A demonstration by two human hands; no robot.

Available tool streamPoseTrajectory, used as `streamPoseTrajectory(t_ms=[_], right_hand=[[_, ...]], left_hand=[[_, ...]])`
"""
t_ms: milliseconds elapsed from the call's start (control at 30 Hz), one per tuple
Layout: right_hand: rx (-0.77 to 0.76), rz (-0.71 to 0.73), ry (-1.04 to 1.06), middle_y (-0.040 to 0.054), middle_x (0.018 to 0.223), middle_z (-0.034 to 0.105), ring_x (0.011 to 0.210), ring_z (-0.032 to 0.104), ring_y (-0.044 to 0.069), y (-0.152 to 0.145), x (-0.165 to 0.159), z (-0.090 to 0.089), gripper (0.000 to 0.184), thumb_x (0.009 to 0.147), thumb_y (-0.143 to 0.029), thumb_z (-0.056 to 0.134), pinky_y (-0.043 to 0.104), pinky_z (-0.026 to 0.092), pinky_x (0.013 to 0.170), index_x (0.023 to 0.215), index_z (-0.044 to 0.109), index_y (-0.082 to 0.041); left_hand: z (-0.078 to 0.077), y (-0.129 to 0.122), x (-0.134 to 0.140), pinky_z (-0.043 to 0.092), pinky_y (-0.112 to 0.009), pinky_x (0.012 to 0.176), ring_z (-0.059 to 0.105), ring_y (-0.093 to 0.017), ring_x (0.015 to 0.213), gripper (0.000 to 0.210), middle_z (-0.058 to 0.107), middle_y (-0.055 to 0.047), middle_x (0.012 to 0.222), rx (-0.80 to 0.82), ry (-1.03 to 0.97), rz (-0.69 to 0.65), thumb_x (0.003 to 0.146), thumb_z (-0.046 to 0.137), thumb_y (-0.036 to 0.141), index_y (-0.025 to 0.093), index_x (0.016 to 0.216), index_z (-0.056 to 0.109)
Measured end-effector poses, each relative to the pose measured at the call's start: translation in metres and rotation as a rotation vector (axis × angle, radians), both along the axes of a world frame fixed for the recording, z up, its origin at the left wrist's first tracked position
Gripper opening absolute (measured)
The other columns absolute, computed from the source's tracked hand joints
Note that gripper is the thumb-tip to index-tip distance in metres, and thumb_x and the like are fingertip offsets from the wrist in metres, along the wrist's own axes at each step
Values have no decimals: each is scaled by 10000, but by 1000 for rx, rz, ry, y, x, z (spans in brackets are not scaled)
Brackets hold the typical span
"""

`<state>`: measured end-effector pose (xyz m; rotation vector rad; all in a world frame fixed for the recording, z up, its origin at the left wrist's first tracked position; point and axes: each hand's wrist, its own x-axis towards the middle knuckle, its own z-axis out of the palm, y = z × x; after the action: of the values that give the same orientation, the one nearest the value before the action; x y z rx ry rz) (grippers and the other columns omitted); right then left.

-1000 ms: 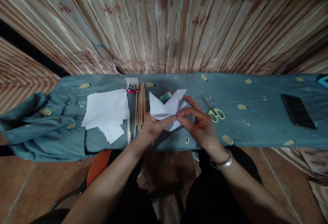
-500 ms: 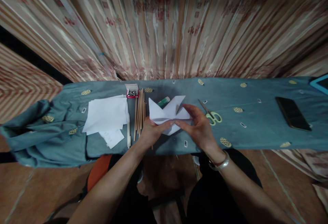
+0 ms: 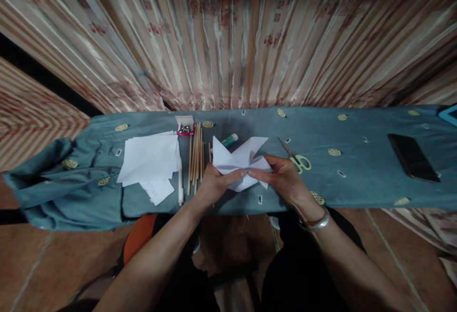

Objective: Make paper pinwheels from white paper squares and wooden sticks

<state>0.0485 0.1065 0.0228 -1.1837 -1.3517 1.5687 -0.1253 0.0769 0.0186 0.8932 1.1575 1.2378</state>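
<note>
A white paper pinwheel (image 3: 235,159) with pointed, folded blades is held just above the cloth-covered table. My left hand (image 3: 213,183) grips its left side, thumb pressed near the centre. From the right, my right hand (image 3: 285,176) pinches it, its thumb meeting the left one at the middle. The fingers behind the paper are hidden. Just beyond the pinwheel lies a green and white glue stick (image 3: 229,140), partly covered by a blade. Scissors (image 3: 300,161) with pale green handles rest near my right hand. Several thin wooden sticks (image 3: 196,157) lie left of the pinwheel.
A small open red box (image 3: 185,129) holds shiny metal pieces. White paper sheets (image 3: 150,159) lie stacked at the left, with a smaller written slip (image 3: 158,190) and a white pen (image 3: 180,186) close by. A black phone (image 3: 414,158) is far right, near a blue-edged device (image 3: 449,115).
Both hands and the pinwheel have shifted slightly right and a little nearer to me. The right fingers have slid lower along the right blade. The grip stays on the paper.
</note>
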Motion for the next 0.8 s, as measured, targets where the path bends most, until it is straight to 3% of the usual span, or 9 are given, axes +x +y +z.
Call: streamPoseTrajectory(t_ms=[233,433,633,800], right_hand=[[35,41,-47,-1,666,680,580,544,127,2,6,0,300,595,-418,849,260,441,550,724,745,-168],[-96,86,8,0,675,685,581,557,122,2,7,5,329,566,-423,864,255,450,547,733,738,-168],[-128,42,64,-6,662,685,565,560,118,-1,0,6,350,546,-434,870,258,463,545,730,729,-172],[-85,24,44,0,673,700,570,573,133,-2,-3,6,338,560,-446,860,272,475,551,734,736,-185]], left_hand=[[-3,-2,1,560,-303,702,685,-198,730,402,760,-89,858,-19,15,-31,589,846,340,103,901,756],[-6,-3,2,553,-296,724,679,-207,806,358,751,-96,897,25,19,-72,642,825,365,104,877,755],[-10,-2,3,539,-302,694,672,-208,759,460,746,-100,873,-9,-26,-42,578,854,418,97,891,748],[-12,0,4,525,-289,630,648,-184,667,471,737,-82,766,-52,-50,-2,494,882,444,94,779,748]])
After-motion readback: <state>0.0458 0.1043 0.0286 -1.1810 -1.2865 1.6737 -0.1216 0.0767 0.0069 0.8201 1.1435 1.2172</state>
